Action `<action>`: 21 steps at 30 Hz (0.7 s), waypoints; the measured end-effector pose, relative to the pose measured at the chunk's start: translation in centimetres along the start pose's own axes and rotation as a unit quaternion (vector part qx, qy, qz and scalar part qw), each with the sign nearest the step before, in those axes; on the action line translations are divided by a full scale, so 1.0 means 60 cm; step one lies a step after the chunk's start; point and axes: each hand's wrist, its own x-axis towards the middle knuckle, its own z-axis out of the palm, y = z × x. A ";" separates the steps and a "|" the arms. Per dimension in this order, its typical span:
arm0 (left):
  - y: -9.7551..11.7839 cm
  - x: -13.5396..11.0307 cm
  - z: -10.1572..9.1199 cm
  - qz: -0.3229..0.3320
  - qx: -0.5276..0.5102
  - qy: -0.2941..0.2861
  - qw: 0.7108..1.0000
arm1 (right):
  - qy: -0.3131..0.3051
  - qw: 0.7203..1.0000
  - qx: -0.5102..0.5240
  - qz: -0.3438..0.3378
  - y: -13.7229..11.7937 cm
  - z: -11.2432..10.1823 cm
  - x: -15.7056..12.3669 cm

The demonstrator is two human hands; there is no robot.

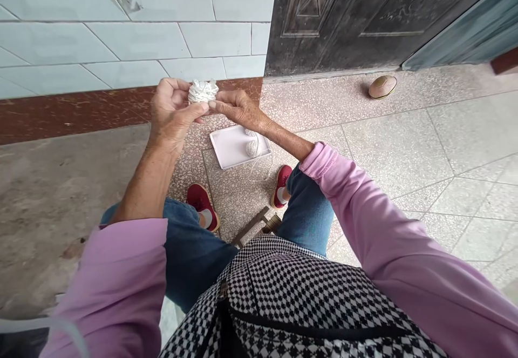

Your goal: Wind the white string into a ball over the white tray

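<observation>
While the left hand (pixel 173 105) and right hand (pixel 237 106) pinch the crinkled white bundle (pixel 203 90) between them, a tray (pixel 230 150) lies below the right hand; the bundle looks light, soft and easily crushed, best held by its edges

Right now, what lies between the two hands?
In the head view, a crumpled white bundle is held between the left hand and right hand.

The left hand (pixel 170 107) sits at ten o'clock, fingers (pixel 177 83) curled, thumb (pixel 193 111) pointing to three; its forearm (pixel 146 177) leans toward one. The right hand (pixel 240 108), near eleven, pinches, thumb toward nine, its wrist (pixel 265 123) nearly straight, forearm slanting toward ten.
</observation>
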 end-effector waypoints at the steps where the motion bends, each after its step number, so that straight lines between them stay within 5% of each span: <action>1: -0.003 0.002 -0.003 0.008 0.003 -0.002 1.000 | 0.003 1.000 0.003 -0.008 0.001 0.002 -0.001; 7: -0.009 0.007 -0.023 -0.010 0.014 0.003 1.000 | -0.003 1.000 0.019 -0.024 0.004 0.006 -0.005; 16: 0.050 -0.021 -0.008 -0.106 -0.105 -0.052 0.987 | 0.026 0.999 0.006 -0.024 -0.011 -0.005 -0.010; 21: 0.025 -0.012 -0.002 -0.090 -0.085 -0.039 0.992 | 0.033 0.998 -0.041 -0.018 -0.012 0.000 -0.017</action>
